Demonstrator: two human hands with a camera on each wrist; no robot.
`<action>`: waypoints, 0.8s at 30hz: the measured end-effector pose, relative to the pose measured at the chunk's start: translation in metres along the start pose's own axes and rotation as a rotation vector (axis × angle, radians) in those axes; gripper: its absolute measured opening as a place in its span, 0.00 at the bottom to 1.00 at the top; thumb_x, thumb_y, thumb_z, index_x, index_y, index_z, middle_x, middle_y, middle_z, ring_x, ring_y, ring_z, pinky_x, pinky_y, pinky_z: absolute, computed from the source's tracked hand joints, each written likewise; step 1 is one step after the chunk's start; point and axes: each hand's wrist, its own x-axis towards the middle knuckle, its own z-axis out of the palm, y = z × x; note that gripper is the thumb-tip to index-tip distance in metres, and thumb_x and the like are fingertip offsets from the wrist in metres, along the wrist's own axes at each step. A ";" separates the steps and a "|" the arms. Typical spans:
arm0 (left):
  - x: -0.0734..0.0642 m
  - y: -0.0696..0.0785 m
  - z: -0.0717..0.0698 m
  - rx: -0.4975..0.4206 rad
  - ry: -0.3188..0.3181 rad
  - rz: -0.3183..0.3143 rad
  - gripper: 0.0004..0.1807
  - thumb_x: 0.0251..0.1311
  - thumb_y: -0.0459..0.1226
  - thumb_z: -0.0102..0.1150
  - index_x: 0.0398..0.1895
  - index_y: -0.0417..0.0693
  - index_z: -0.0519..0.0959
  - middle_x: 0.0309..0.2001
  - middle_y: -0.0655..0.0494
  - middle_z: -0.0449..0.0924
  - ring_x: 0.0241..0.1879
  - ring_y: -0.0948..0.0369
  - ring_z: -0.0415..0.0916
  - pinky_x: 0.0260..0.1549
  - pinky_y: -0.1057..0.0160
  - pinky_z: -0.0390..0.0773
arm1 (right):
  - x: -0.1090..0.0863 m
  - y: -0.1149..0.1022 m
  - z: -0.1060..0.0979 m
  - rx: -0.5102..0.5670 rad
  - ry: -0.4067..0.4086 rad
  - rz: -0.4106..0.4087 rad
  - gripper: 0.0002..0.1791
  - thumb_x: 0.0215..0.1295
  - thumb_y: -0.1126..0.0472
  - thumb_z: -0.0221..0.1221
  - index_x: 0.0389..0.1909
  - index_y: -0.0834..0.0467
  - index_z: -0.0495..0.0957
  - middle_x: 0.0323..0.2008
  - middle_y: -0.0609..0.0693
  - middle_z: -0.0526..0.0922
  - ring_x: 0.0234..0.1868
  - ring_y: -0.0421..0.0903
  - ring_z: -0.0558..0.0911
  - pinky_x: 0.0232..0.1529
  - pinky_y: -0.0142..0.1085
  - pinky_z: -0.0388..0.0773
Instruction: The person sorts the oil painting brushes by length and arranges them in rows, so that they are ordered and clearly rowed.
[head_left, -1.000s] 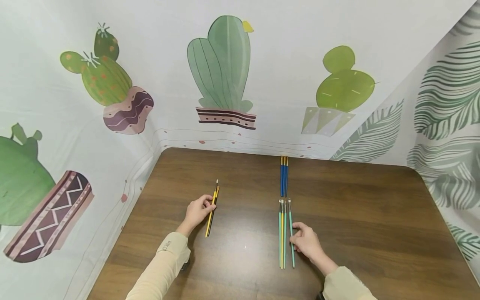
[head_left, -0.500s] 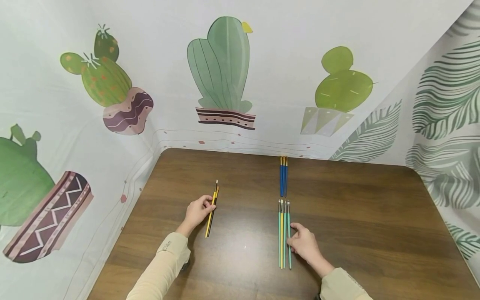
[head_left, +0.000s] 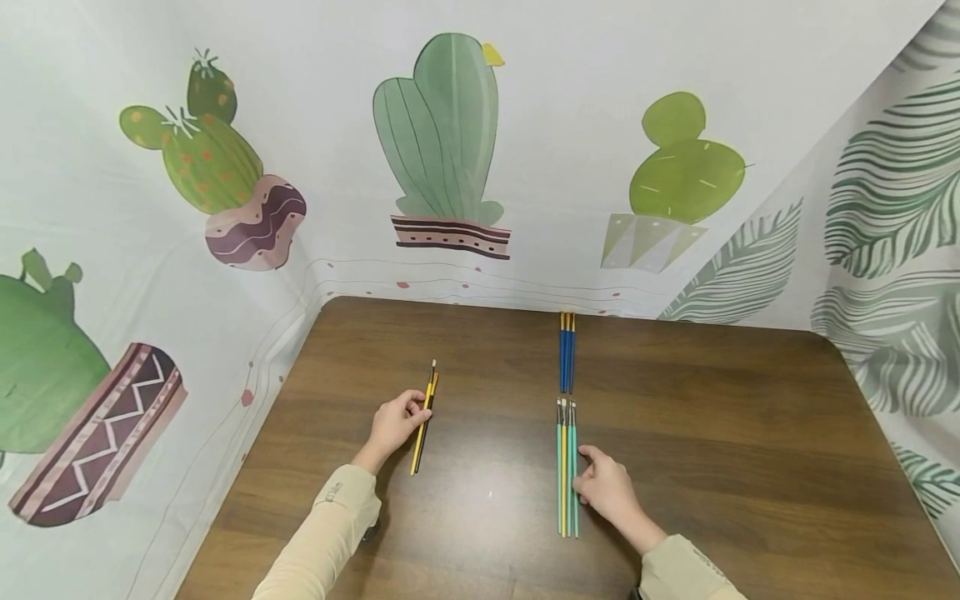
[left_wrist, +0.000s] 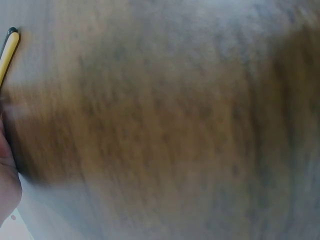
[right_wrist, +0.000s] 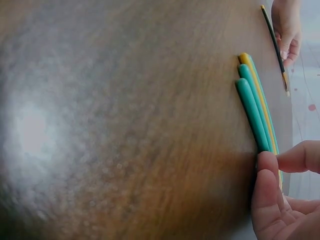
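My left hand (head_left: 394, 423) holds a yellow paintbrush (head_left: 420, 437) and a black paintbrush (head_left: 424, 442) lying side by side, pinched between thumb and fingers. The left wrist view catches only the ends of these brushes (left_wrist: 8, 52) and an edge of the hand. To the right, several paintbrushes lie in a close row: green ones and one yellow paintbrush (head_left: 564, 475). My right hand (head_left: 606, 487) pinches the rightmost green paintbrush (head_left: 575, 512) from the right side. In the right wrist view its thumb and fingers (right_wrist: 267, 187) cover part of that green handle.
Blue paintbrushes (head_left: 567, 358) lie together beyond the green row, tips at the table's back edge. The brown wooden table (head_left: 712, 400) meets a white cloth backdrop (head_left: 555, 150) printed with cacti and leaves. A bright reflection lies between the hands.
My right hand has slid the rightmost green paintbrush left, closing the gap to the row of green and yellow brushes. The left hand and its brushes have stayed in place.
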 end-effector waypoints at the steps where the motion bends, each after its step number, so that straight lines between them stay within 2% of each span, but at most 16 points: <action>1: 0.000 0.000 0.000 0.002 0.001 0.002 0.13 0.50 0.41 0.61 0.38 0.48 0.75 0.21 0.63 0.72 0.21 0.68 0.67 0.24 0.68 0.64 | 0.000 0.000 0.000 0.002 -0.002 -0.002 0.29 0.43 0.73 0.55 0.53 0.69 0.66 0.14 0.47 0.73 0.13 0.39 0.71 0.18 0.32 0.68; 13: 0.000 0.000 -0.001 -0.004 0.000 0.001 0.13 0.50 0.41 0.61 0.39 0.48 0.75 0.21 0.62 0.72 0.20 0.68 0.67 0.24 0.68 0.64 | 0.005 0.003 -0.002 0.028 0.032 -0.009 0.24 0.45 0.72 0.56 0.48 0.67 0.70 0.14 0.47 0.73 0.13 0.39 0.71 0.17 0.30 0.68; 17: 0.000 -0.001 -0.001 -0.006 -0.002 0.004 0.13 0.50 0.41 0.61 0.39 0.48 0.75 0.21 0.62 0.72 0.21 0.68 0.68 0.24 0.68 0.64 | 0.010 -0.004 -0.001 0.179 0.006 -0.003 0.21 0.47 0.73 0.56 0.46 0.67 0.72 0.15 0.49 0.74 0.13 0.40 0.72 0.15 0.30 0.69; 21: 0.000 -0.001 -0.001 -0.001 0.003 0.009 0.13 0.50 0.41 0.61 0.38 0.48 0.75 0.21 0.63 0.72 0.20 0.68 0.67 0.24 0.69 0.64 | 0.021 -0.018 0.001 0.405 -0.093 -0.006 0.19 0.50 0.72 0.58 0.46 0.69 0.70 0.18 0.53 0.75 0.14 0.40 0.73 0.15 0.30 0.72; 24: 0.000 -0.001 0.000 -0.003 0.012 0.016 0.13 0.49 0.42 0.62 0.38 0.48 0.75 0.20 0.63 0.72 0.20 0.68 0.67 0.24 0.69 0.64 | 0.029 -0.034 0.004 0.506 -0.178 -0.016 0.21 0.52 0.70 0.58 0.48 0.71 0.68 0.23 0.59 0.77 0.16 0.40 0.75 0.17 0.30 0.74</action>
